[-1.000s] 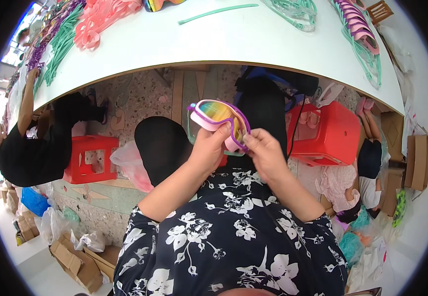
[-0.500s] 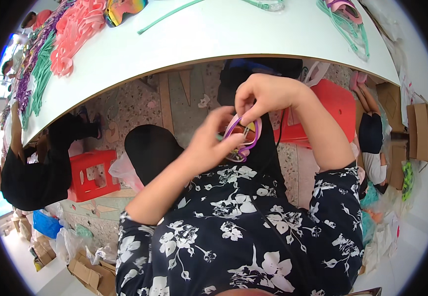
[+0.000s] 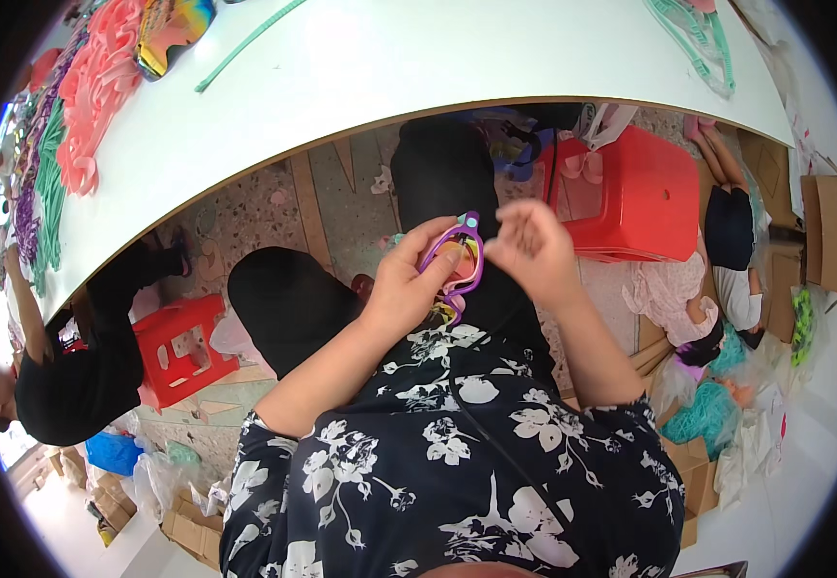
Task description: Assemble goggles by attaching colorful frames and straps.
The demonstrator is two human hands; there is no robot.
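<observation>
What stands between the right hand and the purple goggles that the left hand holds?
Nothing visible. The left hand grips the purple goggles above the lap, and the right hand hangs close beside them with curled fingers and only open air between.

Goggle assembly workshop: piled frames (image 3: 91,106)

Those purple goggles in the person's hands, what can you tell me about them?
The goggles have a purple frame, seemingly soft plastic or rubber, around a mirrored lens tinted orange and pink. A small pale green piece sits at the top end. They are held upright on end, in the air above the person's lap, below the edge of the white table. The left hand holds them from the side, partly covering them. The right hand is close beside them with fingers loosely curled; whether it touches is unclear.
</observation>
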